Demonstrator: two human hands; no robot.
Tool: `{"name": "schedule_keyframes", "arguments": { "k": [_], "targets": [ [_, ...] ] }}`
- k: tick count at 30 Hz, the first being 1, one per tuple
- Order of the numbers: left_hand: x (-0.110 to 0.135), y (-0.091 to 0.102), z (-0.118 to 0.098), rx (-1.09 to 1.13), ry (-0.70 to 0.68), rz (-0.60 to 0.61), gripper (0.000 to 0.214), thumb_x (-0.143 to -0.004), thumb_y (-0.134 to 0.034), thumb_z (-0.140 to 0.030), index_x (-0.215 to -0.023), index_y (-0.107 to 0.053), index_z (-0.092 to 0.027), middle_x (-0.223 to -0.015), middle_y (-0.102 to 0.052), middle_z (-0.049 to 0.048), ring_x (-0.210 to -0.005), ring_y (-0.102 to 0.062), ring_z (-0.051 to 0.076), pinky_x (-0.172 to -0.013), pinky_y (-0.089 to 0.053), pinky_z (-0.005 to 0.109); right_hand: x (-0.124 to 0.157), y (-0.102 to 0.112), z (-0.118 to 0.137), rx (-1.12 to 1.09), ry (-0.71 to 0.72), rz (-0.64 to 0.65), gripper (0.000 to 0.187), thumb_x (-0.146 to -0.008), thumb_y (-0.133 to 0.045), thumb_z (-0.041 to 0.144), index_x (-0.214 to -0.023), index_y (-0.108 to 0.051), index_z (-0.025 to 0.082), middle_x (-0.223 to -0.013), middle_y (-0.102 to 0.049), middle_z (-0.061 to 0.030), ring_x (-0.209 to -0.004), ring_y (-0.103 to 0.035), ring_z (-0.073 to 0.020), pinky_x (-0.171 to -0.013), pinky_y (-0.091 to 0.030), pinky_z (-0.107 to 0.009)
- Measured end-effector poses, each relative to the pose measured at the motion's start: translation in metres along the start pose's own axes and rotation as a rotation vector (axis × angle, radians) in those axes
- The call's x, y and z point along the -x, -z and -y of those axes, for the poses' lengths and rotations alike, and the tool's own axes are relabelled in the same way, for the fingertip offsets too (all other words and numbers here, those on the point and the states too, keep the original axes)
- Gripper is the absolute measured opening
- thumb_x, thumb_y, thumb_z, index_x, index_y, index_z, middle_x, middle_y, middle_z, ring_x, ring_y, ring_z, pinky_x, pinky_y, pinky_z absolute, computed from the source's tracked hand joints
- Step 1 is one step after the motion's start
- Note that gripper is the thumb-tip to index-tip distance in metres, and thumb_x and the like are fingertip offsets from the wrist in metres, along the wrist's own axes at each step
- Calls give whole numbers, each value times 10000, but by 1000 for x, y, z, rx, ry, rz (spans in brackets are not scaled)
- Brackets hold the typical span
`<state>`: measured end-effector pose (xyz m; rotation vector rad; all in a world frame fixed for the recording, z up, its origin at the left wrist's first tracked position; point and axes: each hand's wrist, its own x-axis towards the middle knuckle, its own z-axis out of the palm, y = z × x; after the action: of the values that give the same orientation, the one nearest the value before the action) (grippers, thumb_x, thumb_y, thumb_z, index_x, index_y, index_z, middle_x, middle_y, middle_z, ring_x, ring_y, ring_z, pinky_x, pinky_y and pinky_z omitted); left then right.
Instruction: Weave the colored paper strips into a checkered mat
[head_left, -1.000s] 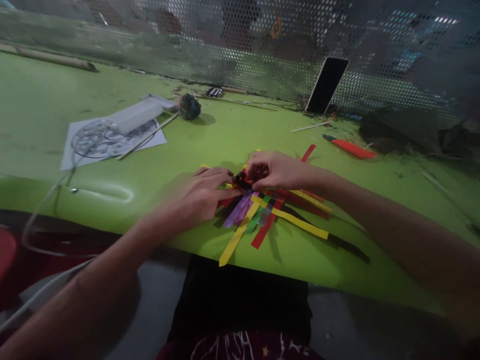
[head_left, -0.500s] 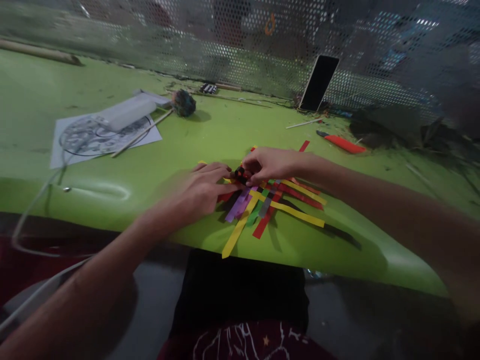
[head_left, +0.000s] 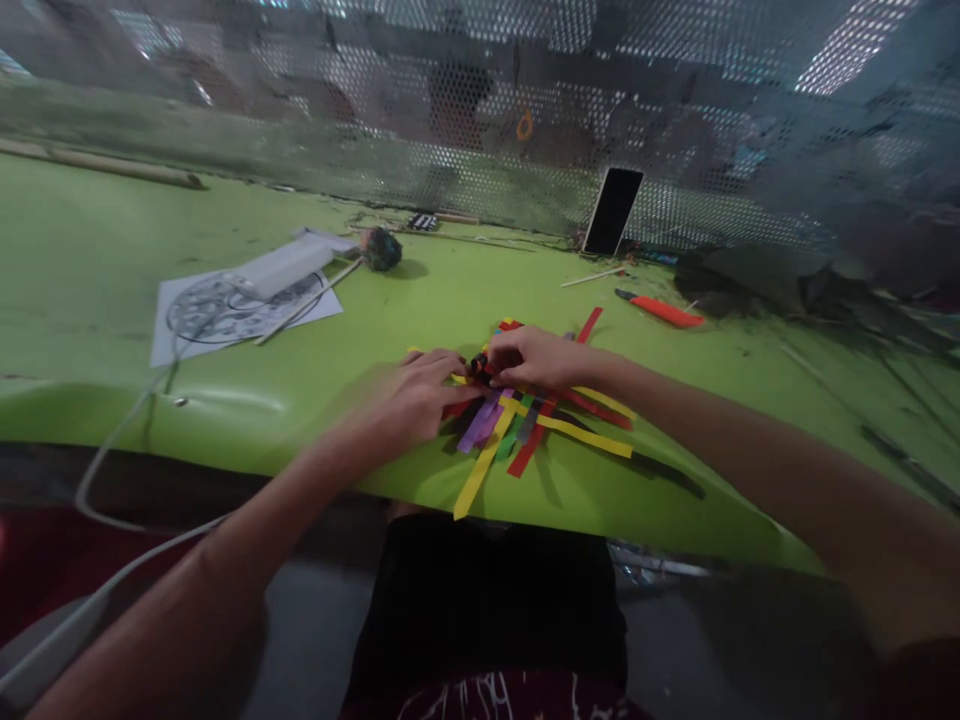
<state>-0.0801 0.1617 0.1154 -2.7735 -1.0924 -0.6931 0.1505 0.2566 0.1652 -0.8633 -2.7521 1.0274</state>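
A loose weave of coloured paper strips (head_left: 525, 425) in yellow, red, purple, green and black lies near the front edge of the green table (head_left: 112, 280). My left hand (head_left: 409, 395) lies on the weave's left side, fingers stretched flat and pressing the strips down. My right hand (head_left: 536, 357) sits over the middle of the weave, fingers curled and pinching a small dark spot where strips cross. What exactly the fingers pinch is too small and blurred to name.
A printed sheet (head_left: 232, 310) with a white block and a thin stick on it lies at the left, and a white cable runs off the table's edge. A dark ball (head_left: 381, 248), a phone (head_left: 613, 211) leaning on the perforated wall, and an orange cutter (head_left: 660, 310) lie behind.
The camera has tilted up and back a little, so everything sits lower and smaller in view. Both hands stay on the strips in nearly the same pose.
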Motion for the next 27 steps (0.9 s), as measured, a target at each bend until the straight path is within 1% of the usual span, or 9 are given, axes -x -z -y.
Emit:
{"name": "schedule_keyframes", "arguments": {
  "k": [4, 9, 13, 17, 19, 21, 24, 26, 27],
  "targets": [
    [-1, 1, -1, 11, 21, 12, 319, -1009, -523, -183, -1190, -748, -319, -1168, -683, 84, -1145, -613, 237, -970, -502, 422, 8, -7, -5, 50, 64, -87, 123, -849, -695, 251, -840, -613, 161, -820, -622, -23, -762, -541, -156, -714, -395, -279],
    [-1, 2, -2, 12, 15, 15, 347, -1000, -513, -148, -1204, -740, -314, -1164, -687, 87, -1146, -617, 234, -974, -505, 431, 11, -6, -6, 5, 95, -46, 111, -861, -696, 246, -889, -629, 162, -858, -637, -39, -787, -553, -169, -722, -415, -287],
    [-1, 4, -2, 14, 16, 34, 407, -957, -522, -79, -1211, -738, -313, -1177, -682, 86, -1170, -606, 236, -990, -503, 436, 16, -5, 0, -19, 76, -16, 74, -880, -676, 216, -876, -625, 163, -870, -634, -40, -788, -558, -165, -729, -429, -286],
    [-2, 6, -2, 28, 11, 34, 462, -934, -505, -37, -1225, -735, -313, -1172, -665, 92, -1195, -580, 240, -1002, -509, 444, 20, -7, 2, -49, 62, -38, 56, -875, -680, 193, -889, -641, 155, -906, -652, -50, -811, -570, -171, -764, -440, -301],
    [-2, 8, -3, 49, 11, 21, 480, -925, -486, -20, -1219, -739, -302, -1214, -645, 98, -1214, -564, 241, -1015, -511, 448, 22, -8, 1, -69, 69, -58, 52, -871, -682, 189, -896, -653, 154, -910, -657, -50, -820, -579, -173, -776, -444, -305],
    [-2, 12, -4, 81, 31, -1, 475, -914, -473, -9, -1177, -755, -287, -1330, -596, 96, -1264, -530, 242, -1041, -506, 460, 23, -9, 1, -81, 85, -68, 29, -866, -671, 167, -891, -662, 157, -914, -662, -48, -833, -586, -172, -791, -447, -307],
    [-6, 16, -8, 153, 77, -99, 380, -907, -499, -30, -1080, -765, -240, -1462, -514, 87, -1331, -487, 242, -1055, -505, 457, 24, -10, 0, -102, 90, -75, 55, -845, -647, 103, -848, -655, 158, -918, -669, -47, -838, -592, -163, -795, -450, -299],
    [-12, 17, -11, 187, 69, -168, 310, -918, -525, -57, -1075, -739, -216, -1414, -558, 97, -1297, -522, 227, -1041, -511, 435, 24, -12, -1, -123, 75, -76, 83, -827, -643, 73, -836, -645, 156, -899, -667, -41, -816, -593, -154, -768, -452, -286],
    [-16, 16, -12, 186, 52, -171, 286, -929, -534, -71, -1095, -722, -209, -1355, -599, 100, -1259, -550, 221, -1030, -512, 428, 23, -13, -2, -134, 72, -76, 94, -821, -642, 63, -845, -644, 153, -892, -666, -37, -807, -592, -150, -758, -453, -281]
  ]
}}
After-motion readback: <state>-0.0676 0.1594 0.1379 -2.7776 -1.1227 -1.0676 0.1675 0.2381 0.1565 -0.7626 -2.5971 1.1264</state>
